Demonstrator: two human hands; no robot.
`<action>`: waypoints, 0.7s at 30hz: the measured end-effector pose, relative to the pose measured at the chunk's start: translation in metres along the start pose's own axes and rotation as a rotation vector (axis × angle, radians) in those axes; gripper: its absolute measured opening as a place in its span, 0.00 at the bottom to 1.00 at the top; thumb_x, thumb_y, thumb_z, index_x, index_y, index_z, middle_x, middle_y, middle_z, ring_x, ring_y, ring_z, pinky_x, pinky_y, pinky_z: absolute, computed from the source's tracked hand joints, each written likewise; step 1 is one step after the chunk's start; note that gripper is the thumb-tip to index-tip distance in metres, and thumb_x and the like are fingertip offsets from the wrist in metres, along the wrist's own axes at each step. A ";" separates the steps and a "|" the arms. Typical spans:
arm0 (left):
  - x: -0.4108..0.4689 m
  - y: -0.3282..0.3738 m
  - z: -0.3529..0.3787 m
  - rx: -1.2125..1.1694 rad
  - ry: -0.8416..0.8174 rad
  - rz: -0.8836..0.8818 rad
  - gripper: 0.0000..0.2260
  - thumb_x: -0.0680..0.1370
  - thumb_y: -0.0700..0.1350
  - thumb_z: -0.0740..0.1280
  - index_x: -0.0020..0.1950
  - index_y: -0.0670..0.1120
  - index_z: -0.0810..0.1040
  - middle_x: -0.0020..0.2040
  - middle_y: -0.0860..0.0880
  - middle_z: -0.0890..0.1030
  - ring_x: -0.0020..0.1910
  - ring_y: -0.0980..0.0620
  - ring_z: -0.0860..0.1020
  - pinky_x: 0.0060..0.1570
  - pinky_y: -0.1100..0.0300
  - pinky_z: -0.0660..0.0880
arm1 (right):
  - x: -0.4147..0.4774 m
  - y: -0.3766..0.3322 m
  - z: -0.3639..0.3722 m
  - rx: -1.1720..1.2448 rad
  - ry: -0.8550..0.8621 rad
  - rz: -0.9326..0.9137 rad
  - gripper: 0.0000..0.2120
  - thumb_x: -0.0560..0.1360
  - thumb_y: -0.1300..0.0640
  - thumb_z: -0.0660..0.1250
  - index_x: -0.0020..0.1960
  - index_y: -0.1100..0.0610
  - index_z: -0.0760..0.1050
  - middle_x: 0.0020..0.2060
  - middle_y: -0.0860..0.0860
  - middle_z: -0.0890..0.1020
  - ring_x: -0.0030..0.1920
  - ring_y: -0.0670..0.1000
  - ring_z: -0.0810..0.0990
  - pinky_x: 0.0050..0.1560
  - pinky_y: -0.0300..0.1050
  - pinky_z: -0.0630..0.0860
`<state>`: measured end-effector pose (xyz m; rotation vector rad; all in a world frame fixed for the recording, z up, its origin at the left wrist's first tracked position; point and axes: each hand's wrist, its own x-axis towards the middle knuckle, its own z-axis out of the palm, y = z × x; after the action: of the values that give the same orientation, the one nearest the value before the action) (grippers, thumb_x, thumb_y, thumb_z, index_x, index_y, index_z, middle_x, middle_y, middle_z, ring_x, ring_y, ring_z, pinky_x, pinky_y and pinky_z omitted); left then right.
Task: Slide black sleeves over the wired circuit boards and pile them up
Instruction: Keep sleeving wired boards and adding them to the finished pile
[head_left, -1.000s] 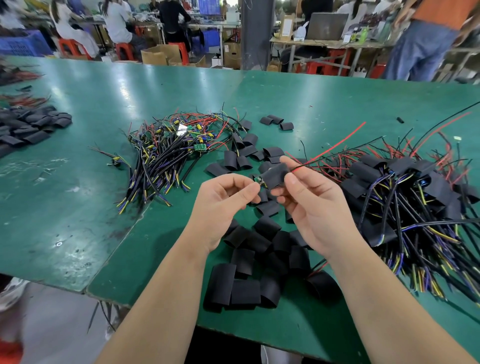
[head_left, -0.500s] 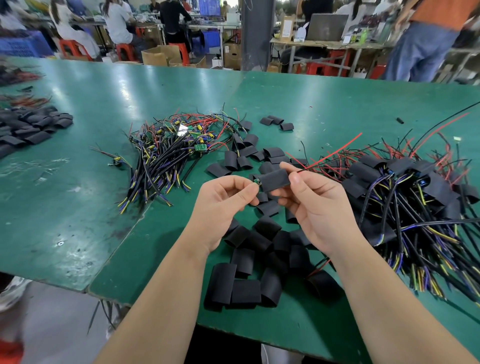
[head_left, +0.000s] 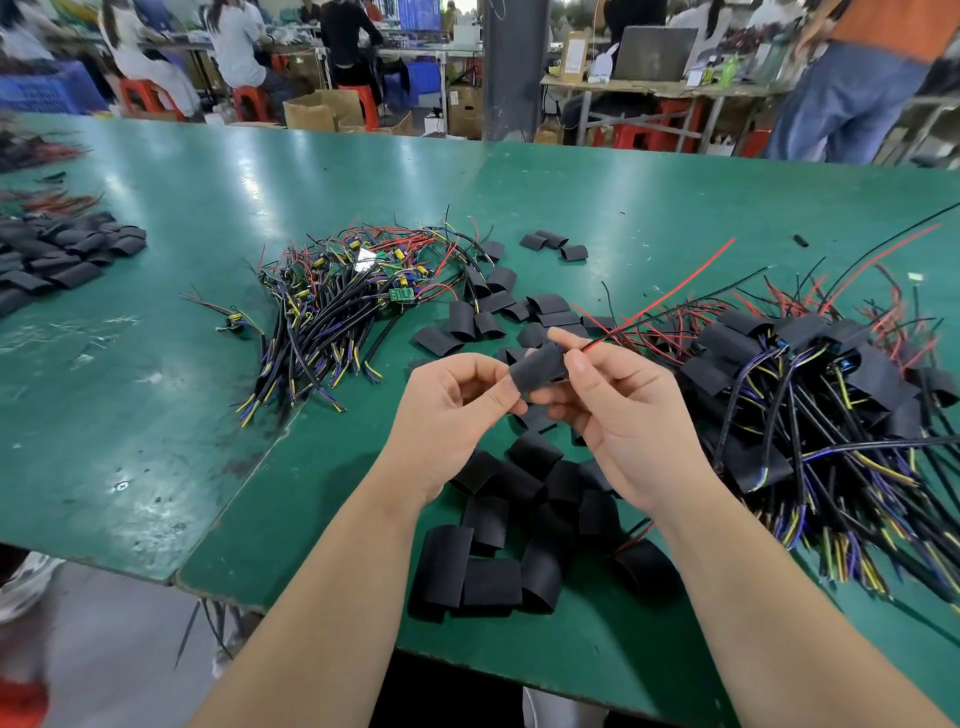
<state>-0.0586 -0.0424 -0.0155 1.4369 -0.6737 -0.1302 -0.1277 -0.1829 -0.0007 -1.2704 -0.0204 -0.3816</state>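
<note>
Head view: left hand (head_left: 452, 410) and right hand (head_left: 623, 415), both in a fingertip pinch on one black sleeve (head_left: 537, 366).

Glossy green table (head_left: 649, 208); behind it a grey pillar (head_left: 514, 67), red stools (head_left: 137, 96), cardboard boxes (head_left: 317, 111).

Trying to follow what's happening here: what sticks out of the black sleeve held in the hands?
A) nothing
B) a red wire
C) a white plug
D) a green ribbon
B: a red wire runs up and to the right from the end of the sleeve, which the left hand and right hand pinch between them.
</note>
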 end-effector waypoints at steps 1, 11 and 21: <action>0.000 0.000 0.001 0.017 0.018 0.014 0.07 0.76 0.34 0.68 0.41 0.45 0.79 0.31 0.55 0.81 0.30 0.63 0.76 0.35 0.73 0.71 | 0.000 0.001 0.000 0.018 0.003 0.003 0.15 0.80 0.65 0.59 0.47 0.53 0.82 0.43 0.48 0.86 0.36 0.48 0.83 0.38 0.38 0.78; 0.003 -0.005 0.002 0.103 0.142 0.047 0.12 0.74 0.36 0.71 0.51 0.52 0.80 0.39 0.56 0.82 0.39 0.57 0.78 0.44 0.62 0.75 | 0.005 0.007 -0.003 0.134 0.069 0.032 0.14 0.66 0.61 0.70 0.52 0.57 0.79 0.34 0.51 0.82 0.37 0.51 0.84 0.37 0.38 0.77; -0.001 0.000 0.006 0.061 0.170 0.075 0.13 0.72 0.36 0.73 0.53 0.51 0.83 0.43 0.56 0.85 0.43 0.60 0.82 0.47 0.68 0.75 | 0.007 0.008 -0.006 0.149 0.130 0.046 0.09 0.65 0.62 0.71 0.44 0.59 0.77 0.34 0.54 0.84 0.36 0.52 0.84 0.35 0.38 0.77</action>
<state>-0.0622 -0.0468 -0.0158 1.4605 -0.5948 0.0708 -0.1203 -0.1883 -0.0088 -1.0958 0.0889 -0.4147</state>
